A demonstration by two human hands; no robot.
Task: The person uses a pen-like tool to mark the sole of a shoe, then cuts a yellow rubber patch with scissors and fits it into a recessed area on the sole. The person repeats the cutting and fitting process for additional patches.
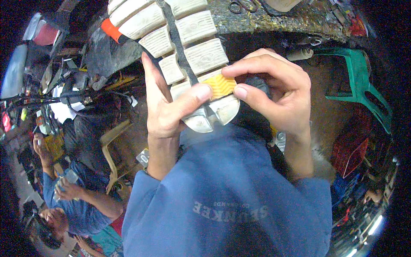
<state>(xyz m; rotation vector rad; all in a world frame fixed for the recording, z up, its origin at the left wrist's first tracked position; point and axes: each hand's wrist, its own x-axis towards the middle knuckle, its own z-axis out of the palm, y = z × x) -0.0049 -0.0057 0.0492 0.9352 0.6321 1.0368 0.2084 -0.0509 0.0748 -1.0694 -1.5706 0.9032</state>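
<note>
A shoe, its white segmented sole (201, 55) turned up toward me, is held in front of my chest. Down the middle of the sole runs a dark groove. My left hand (169, 103) grips the shoe from the left side, its thumb pressed on a yellow ridged sole piece (221, 85). That piece lies among the white blocks near the end of the sole closest to me. With thumb and forefinger, my right hand (274, 85) pinches the right edge of the yellow piece. The rest of the shoe is mostly hidden behind the sole and my hands.
A worn, glue-crusted workbench (291, 21) stands ahead, with scissors (243, 6) on it. An orange-handled tool (112, 31) lies left of the shoe. A green plastic chair (355, 73) is at the right. Another person (81, 205) in blue works at the lower left.
</note>
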